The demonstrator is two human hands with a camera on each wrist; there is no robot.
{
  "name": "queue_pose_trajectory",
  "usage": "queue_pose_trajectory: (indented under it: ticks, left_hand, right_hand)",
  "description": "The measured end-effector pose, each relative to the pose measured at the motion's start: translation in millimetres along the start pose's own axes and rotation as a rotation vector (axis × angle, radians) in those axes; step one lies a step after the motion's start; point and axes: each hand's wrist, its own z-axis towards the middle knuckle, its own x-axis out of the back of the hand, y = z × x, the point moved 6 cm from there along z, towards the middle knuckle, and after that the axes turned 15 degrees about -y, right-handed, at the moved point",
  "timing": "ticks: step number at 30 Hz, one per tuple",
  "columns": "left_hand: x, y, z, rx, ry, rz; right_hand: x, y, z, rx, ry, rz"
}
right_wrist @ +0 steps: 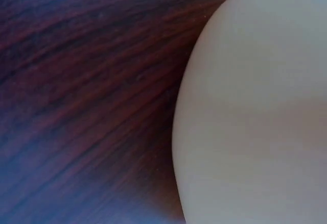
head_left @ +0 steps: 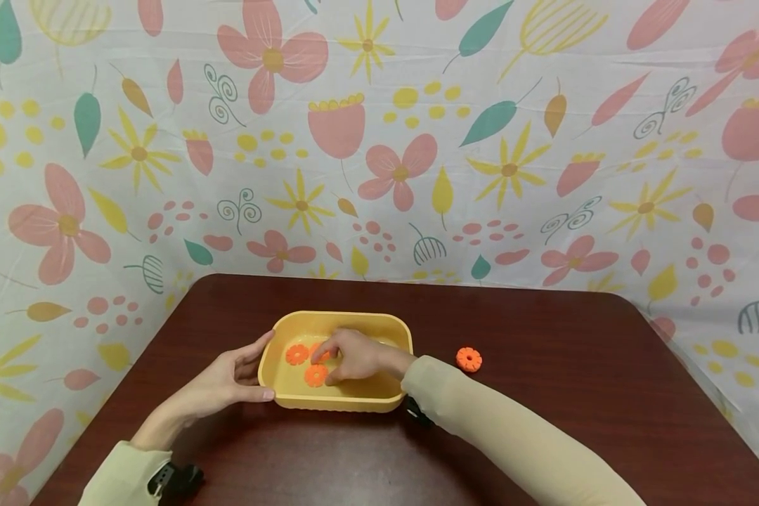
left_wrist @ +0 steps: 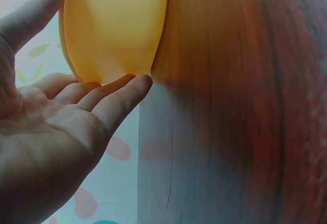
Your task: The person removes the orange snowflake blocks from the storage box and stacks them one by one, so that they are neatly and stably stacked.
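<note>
A yellow plastic tray (head_left: 335, 403) with raised walls stands on the table. My left hand (head_left: 218, 379) is at its left end, thumb at the near corner and forefinger at the far one. In the left wrist view, nearly straight fingers (left_wrist: 120, 99) touch the tray's wall (left_wrist: 115, 35). My right hand (head_left: 360, 356) reaches inside, with thumb and forefinger at the rim of an orange notched disc (head_left: 315, 375). Just behind, a second disc (head_left: 319, 351) is partly covered by the hand. Another disc (head_left: 296, 354) lies flat to the left.
On the dark wooden table (head_left: 544, 393), a thicker-looking orange notched piece (head_left: 469, 360) lies to the right of the tray. A floral cloth (head_left: 392, 140) hangs behind the table's far edge. A pale surface (right_wrist: 250, 112) covers much of the right wrist view.
</note>
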Motion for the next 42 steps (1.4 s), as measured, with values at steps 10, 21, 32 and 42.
queue_pose_trajectory:
  ticks: [10, 21, 32, 42]
  left_hand:
    - [-0.3, 0.5, 0.1, 0.000, 0.001, 0.005]
    - [-0.8, 2.0, 0.0, -0.002, -0.012, 0.005]
    - [-0.5, 2.1, -0.5, 0.006, 0.005, 0.026]
    - [-0.8, 2.7, -0.4, -0.001, 0.003, 0.024]
  right_hand:
    - [-1.5, -0.5, -0.3, 0.028, 0.004, -0.001]
    - [-2.4, -2.3, -1.4, 0.066, 0.043, 0.027]
    - [-2.3, -4.0, -1.4, 0.087, 0.044, 0.116]
    - [2.6, -4.5, -2.1, 0.099, 0.082, 0.101]
